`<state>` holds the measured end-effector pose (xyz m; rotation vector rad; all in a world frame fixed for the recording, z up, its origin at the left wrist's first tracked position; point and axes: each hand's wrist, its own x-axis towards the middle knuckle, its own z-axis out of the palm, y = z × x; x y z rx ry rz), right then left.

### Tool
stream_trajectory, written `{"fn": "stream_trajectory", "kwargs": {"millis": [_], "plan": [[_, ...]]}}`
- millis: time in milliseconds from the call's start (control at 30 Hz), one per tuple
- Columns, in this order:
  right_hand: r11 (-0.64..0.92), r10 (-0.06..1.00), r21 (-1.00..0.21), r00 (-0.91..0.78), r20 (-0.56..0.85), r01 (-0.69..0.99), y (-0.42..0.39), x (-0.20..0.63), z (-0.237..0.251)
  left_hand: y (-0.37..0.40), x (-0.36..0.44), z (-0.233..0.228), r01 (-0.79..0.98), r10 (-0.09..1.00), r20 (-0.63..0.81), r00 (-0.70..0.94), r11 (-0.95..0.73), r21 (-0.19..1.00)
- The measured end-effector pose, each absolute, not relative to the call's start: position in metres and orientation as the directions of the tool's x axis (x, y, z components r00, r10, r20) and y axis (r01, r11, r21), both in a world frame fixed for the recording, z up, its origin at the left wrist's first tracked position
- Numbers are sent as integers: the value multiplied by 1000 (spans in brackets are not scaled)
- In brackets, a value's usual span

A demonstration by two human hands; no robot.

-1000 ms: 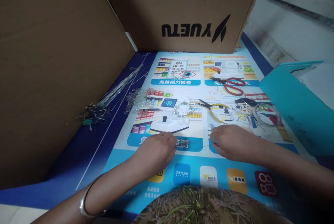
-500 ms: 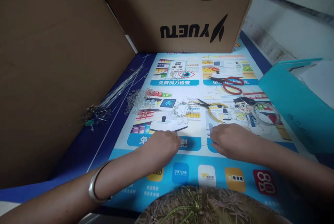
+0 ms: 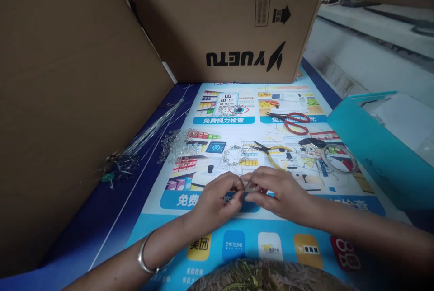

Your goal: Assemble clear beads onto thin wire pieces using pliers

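My left hand (image 3: 220,198), with a silver bangle (image 3: 144,252) at the wrist, is closed in a pinch. Its fingertips meet those of my right hand (image 3: 278,189), whose fingers are curled with thumb and forefinger close together. Something thin appears between the two hands, too small to make out. Just beyond them lie clear beads strung in loops on thin wire (image 3: 233,156). Yellow-handled pliers (image 3: 273,151) rest behind my right hand, jaws pointing left. A heap of loose clear beads (image 3: 179,146) sits farther left.
Red-handled scissors (image 3: 294,123) lie beyond the pliers. A round clear coil (image 3: 340,158) sits at right, beside a turquoise box (image 3: 376,146). Thin wires (image 3: 152,128) with a dark cluster at their end lie at left. Cardboard panels (image 3: 224,15) wall the left and back.
My hands have come together from apart, the right moving left and the left slightly right, until their fingertips meet. The camera view has tilted up a little. Tools and beads lie as before.
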<state>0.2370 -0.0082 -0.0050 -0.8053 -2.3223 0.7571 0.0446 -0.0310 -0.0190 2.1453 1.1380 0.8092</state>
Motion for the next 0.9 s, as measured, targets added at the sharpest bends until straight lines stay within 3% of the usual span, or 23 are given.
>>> {"fn": "stream_trajectory", "kwargs": {"millis": [100,200,333,467,700,833,900], "plan": [[662,693,-695,-582,426,279,-8,226,-12,-30,48,-31,519,864,264,428,-474,711],[651,699,-703,-587,408,287,-6,223,-13,-30,45,-38,510,871,235,431,-450,733],[725,633,-628,-631,447,282,-5,226,-5,-30,34,-38,481,871,203,447,-425,766],[790,562,-516,-728,393,331,-5,227,-9,-30,22,-36,510,892,227,392,-416,753],[804,555,-466,-746,368,368,-2,228,-25,-24,9,-34,553,870,347,349,-491,674],[757,613,-522,-704,359,394,1,230,-30,-21,3,-29,587,857,402,321,-513,626],[711,652,-551,-701,287,436,2,231,-31,-18,-4,-24,622,848,437,300,-521,584]]}}
